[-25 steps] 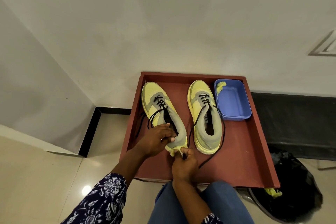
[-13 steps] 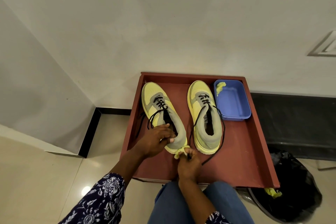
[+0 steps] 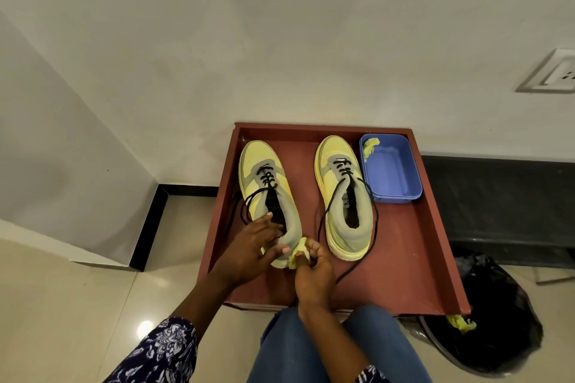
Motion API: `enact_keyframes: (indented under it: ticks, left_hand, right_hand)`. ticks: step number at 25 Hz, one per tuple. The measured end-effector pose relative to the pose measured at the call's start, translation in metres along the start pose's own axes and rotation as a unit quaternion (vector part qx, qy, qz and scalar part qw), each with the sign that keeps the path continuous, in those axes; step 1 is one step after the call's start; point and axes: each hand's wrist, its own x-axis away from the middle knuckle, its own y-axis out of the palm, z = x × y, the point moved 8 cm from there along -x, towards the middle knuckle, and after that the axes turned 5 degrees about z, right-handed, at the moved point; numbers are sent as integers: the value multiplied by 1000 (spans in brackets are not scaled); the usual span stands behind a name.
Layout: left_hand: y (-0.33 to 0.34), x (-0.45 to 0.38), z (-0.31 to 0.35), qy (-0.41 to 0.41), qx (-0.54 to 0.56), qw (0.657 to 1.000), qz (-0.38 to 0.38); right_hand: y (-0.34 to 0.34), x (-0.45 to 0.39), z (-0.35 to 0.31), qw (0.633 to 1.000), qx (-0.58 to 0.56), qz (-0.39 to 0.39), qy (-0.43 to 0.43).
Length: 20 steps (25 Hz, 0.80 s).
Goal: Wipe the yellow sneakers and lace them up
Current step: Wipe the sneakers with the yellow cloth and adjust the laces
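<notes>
Red-brown wood fills the middle of the frame, where a shallow tray (image 3: 413, 258) is set on the floor against the wall, and both yellow sneakers are laid in it side by side, toes toward the wall. Left of centre, the left sneaker (image 3: 267, 193) is being wiped at its heel: it is steadied by the left hand (image 3: 249, 255), fingers spread over the collar, while a yellow cloth (image 3: 298, 253) is pinched in the right hand (image 3: 311, 270) and pressed to the heel. Just right of centre, the right sneaker (image 3: 343, 196) is left untouched. Wiping is judged under way; lacing is not yet done, since the black laces (image 3: 371, 211) are threaded only low and trail loose. Toward the upper right of the tray, a blue tub (image 3: 392, 174) is seen, with a second yellow scrap at its corner.
</notes>
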Motion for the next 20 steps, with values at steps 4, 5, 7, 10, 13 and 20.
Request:
enact_keyframes:
  ticks: [4, 5, 7, 10, 13, 20]
  left_hand:
    - [-2, 23, -1, -23, 1, 993, 116]
    - [-2, 26, -1, -21, 8, 990, 136]
    - [-4, 27, -3, -27, 29, 988, 150]
    - [-5, 26, -3, -19, 41, 987, 153]
    - [-8, 25, -1, -9, 30, 987, 154]
    - [-10, 23, 3, -13, 20, 987, 160]
  right_hand:
    - [14, 13, 7, 999, 53, -2, -11]
    - [14, 10, 3, 999, 52, -2, -11]
    - [13, -1, -10, 998, 51, -13, -20]
    - [21, -21, -30, 996, 63, -64, -24]
    - [33, -31, -49, 991, 55, -115, -36]
    - [20, -1, -42, 991, 31, -97, -87]
